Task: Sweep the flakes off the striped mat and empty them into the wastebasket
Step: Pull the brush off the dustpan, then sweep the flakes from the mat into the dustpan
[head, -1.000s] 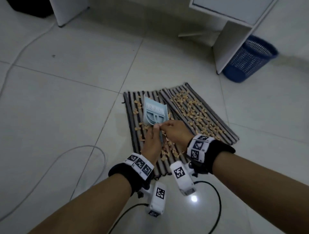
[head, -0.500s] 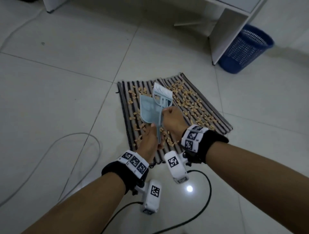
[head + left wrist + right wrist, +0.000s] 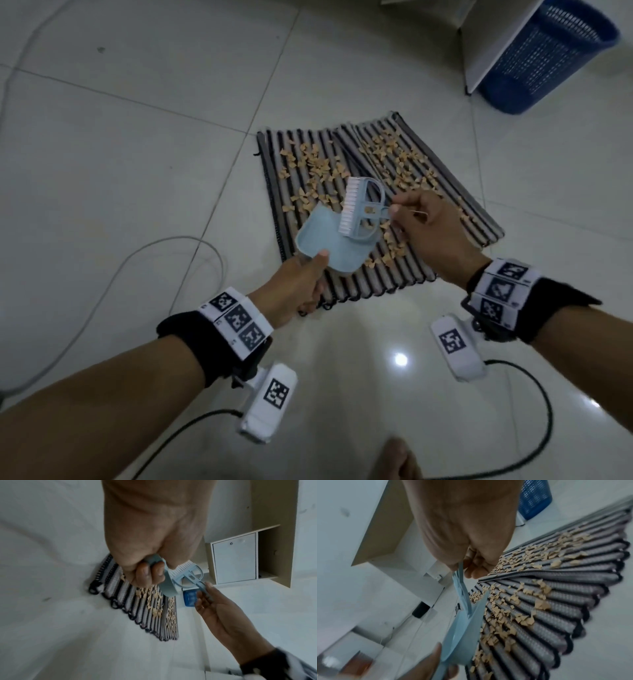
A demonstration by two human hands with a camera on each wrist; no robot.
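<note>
A striped mat [image 3: 486, 219] lies on the tiled floor, strewn with tan flakes [image 3: 315, 164]. My left hand [image 3: 294, 291] grips the handle of a light blue dustpan [image 3: 329, 243] held above the mat's near left part. My right hand [image 3: 428, 233] pinches the thin handle of a light blue brush [image 3: 359, 209] with white bristles, lifted just over the dustpan. In the left wrist view my left hand [image 3: 150, 574] is curled round the dustpan handle [image 3: 164, 577], and the brush [image 3: 187, 572] is beside it. The blue wastebasket [image 3: 541, 54] stands at the far right.
A white cabinet panel [image 3: 493, 37] stands right beside the wastebasket. A grey cable [image 3: 164, 260] loops on the floor to the left. Black cables [image 3: 534, 428] trail from the wrist cameras near me. A bare foot [image 3: 397, 459] shows at the bottom edge.
The brush and dustpan, clipped together on the mat a second ago, have come apart and been lifted. My hands have moved apart, the right one carrying the brush to the right.
</note>
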